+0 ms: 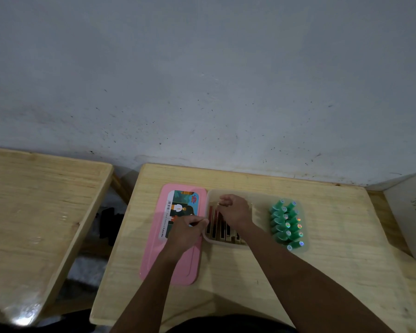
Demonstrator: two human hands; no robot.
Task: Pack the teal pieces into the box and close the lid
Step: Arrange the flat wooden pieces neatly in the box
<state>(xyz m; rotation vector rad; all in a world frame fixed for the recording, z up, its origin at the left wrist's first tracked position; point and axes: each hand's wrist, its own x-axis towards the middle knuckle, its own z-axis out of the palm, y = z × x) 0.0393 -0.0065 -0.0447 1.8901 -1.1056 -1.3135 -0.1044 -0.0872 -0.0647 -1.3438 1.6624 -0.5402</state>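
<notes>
Scuffed grey wall (202, 80); two pale wooden tables (286, 272) side by side.
</notes>
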